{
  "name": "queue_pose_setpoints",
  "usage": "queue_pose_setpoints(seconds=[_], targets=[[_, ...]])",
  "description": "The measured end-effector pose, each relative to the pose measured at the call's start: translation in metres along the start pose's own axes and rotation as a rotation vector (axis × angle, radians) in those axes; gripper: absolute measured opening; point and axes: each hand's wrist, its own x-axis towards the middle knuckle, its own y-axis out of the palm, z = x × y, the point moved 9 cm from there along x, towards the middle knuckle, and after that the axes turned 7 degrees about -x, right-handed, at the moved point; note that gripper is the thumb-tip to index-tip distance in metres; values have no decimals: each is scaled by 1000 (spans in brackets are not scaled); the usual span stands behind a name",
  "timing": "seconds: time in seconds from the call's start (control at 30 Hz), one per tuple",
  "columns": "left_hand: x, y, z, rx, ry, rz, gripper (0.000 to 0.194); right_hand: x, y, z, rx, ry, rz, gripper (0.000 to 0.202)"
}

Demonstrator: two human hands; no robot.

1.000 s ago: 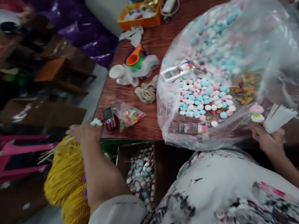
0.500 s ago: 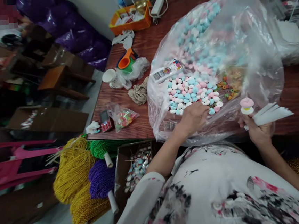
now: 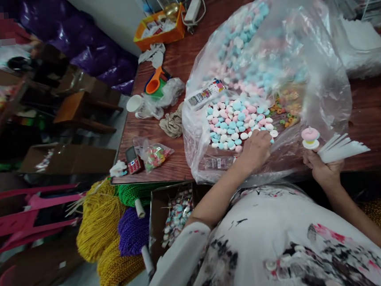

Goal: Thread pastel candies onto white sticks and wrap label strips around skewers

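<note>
My left hand point(image 3: 257, 149) is at the near edge of a pile of pink, white and blue marshmallow-like candies point(image 3: 230, 124), its fingers curled down among them; whatever it pinches is hidden. On the right, my right hand point(image 3: 324, 167) is closed around a fanned bundle of white sticks point(image 3: 341, 147). Above its thumb and finger stands a small stack of candies point(image 3: 310, 137), pink on top, with yellow and white below. Beside the pile lie small coloured rings point(image 3: 286, 112). Pile and rings rest on a large clear plastic bag point(image 3: 323, 60), with more candies inside.
A printed packet point(image 3: 206, 95) lies on the bag. Left of it on the table are a crumpled cloth point(image 3: 172, 123), a white cup point(image 3: 135, 103), an orange scoop point(image 3: 153, 86), a phone point(image 3: 133, 160) and a bag of coloured rings point(image 3: 156, 155). Below stands a box point(image 3: 155, 221) of wrapped sweets.
My left hand has shifted right along the near edge of the pile. My right hand still holds the sticks and candy stack. The whole view has moved slightly.
</note>
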Motion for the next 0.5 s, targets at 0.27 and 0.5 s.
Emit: queue_pose_setpoints(seconds=[0.27,0.5], targets=[[-6,2,-12,2,48,-88,20,-3,1,0,-55,-52,36,30],[-21,-21,18,-281,-117,-223,23,2,3,6,-10,-77,32,18]])
